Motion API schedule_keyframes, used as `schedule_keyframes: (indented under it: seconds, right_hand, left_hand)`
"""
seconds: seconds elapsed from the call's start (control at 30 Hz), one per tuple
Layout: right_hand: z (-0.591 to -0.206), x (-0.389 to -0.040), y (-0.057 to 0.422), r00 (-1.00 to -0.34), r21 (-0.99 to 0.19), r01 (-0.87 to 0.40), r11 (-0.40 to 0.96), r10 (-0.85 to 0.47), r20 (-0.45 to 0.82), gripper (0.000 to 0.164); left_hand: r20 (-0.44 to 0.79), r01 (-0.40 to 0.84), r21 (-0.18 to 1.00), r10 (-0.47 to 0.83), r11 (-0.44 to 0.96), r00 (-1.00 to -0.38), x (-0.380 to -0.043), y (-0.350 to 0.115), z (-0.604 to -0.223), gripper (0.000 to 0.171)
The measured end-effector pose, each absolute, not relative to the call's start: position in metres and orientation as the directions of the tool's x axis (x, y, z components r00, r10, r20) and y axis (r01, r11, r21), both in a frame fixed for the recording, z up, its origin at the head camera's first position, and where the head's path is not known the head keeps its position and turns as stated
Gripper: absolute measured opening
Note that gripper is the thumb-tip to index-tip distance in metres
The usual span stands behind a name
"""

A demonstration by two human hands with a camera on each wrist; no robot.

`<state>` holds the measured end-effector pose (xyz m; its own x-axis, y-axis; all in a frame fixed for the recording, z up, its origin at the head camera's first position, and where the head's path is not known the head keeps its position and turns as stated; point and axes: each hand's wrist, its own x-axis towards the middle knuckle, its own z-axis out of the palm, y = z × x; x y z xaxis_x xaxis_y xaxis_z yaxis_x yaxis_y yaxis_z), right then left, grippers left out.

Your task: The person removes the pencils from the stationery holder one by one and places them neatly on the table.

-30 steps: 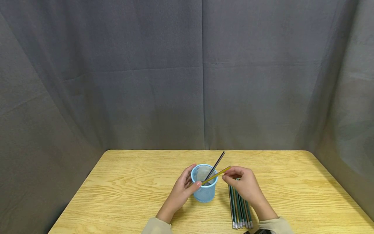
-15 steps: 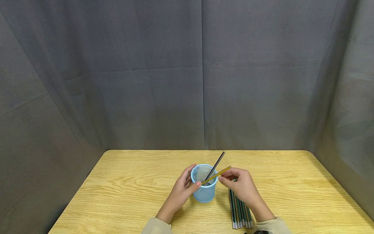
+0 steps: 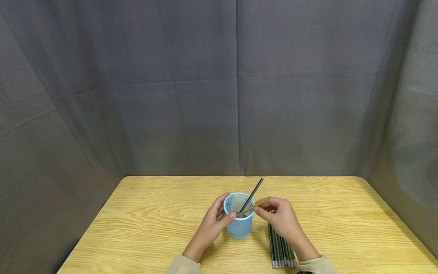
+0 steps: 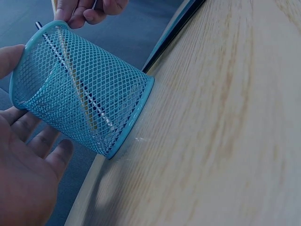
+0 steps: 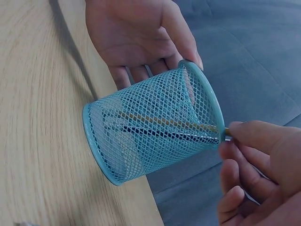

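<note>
A light blue mesh pen cup [image 3: 239, 227] stands on the wooden table. My left hand [image 3: 209, 227] holds it from the left, thumb on the rim and fingers around the far side. Inside lean a dark pencil [image 3: 252, 195] and a yellow pencil [image 3: 247, 210], both tilted to the right. At the cup's right rim, my right hand [image 3: 284, 220] pinches the yellow pencil between thumb and index finger, as the right wrist view also shows. Through the mesh [image 4: 94, 80], both pencils' lower parts reach near the bottom. Under my right hand lies a row of dark green pencils [image 3: 278, 247], partly covered.
Wooden tabletop [image 3: 164, 205] stretches to both sides of the cup. Grey curtains [image 3: 178, 114] hang behind the table's far edge and along its sides.
My right hand has shifted a little left, from the yellow pencil's upper end toward the cup's rim. That pencil's upper end sits slightly lower. The left hand and the cup look unmoved.
</note>
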<state>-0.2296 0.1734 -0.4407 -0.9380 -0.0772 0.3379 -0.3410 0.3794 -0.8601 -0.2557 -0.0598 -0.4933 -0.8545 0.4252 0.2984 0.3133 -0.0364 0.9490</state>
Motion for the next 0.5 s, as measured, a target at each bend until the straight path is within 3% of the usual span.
schedule_keyframes:
  seconds: [0.5]
  right_hand:
    - [-0.434, -0.229, 0.182, -0.926, -0.869, -0.364, 0.334, -0.031, 0.376, 0.010]
  left_hand:
    - [0.302, 0.322, 0.947, 0.415, -0.022, -0.858, -0.256, -0.059, -0.494, 0.062]
